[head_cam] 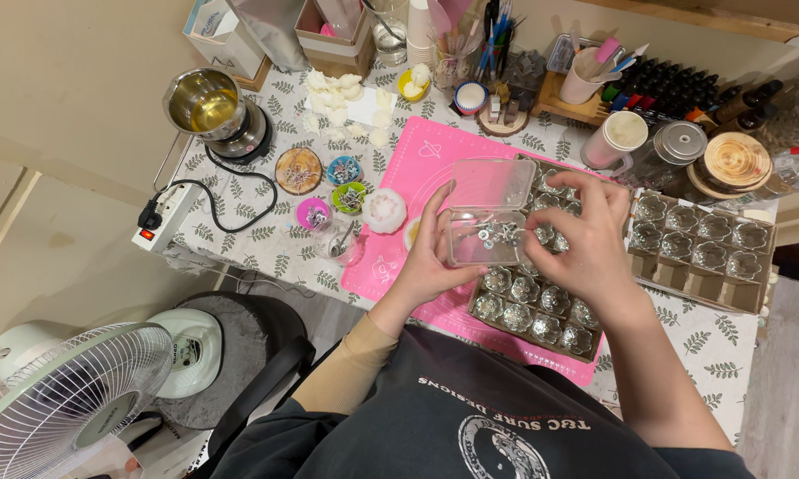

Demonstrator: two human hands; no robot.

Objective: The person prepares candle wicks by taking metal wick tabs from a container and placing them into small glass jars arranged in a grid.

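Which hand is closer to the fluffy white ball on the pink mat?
The left hand. It holds the clear plastic box just to the right of the fluffy white ball, while the right hand reaches in from the box's far side, farther away.

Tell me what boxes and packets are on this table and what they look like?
Clear plastic box: held in both hands, lid open, small metal bits inside.
Cardboard trays: right side and under the hands, brown, holding glass cups.
White carton: top left corner.
Brown cardboard box: top edge.
Silver pouch: between them.
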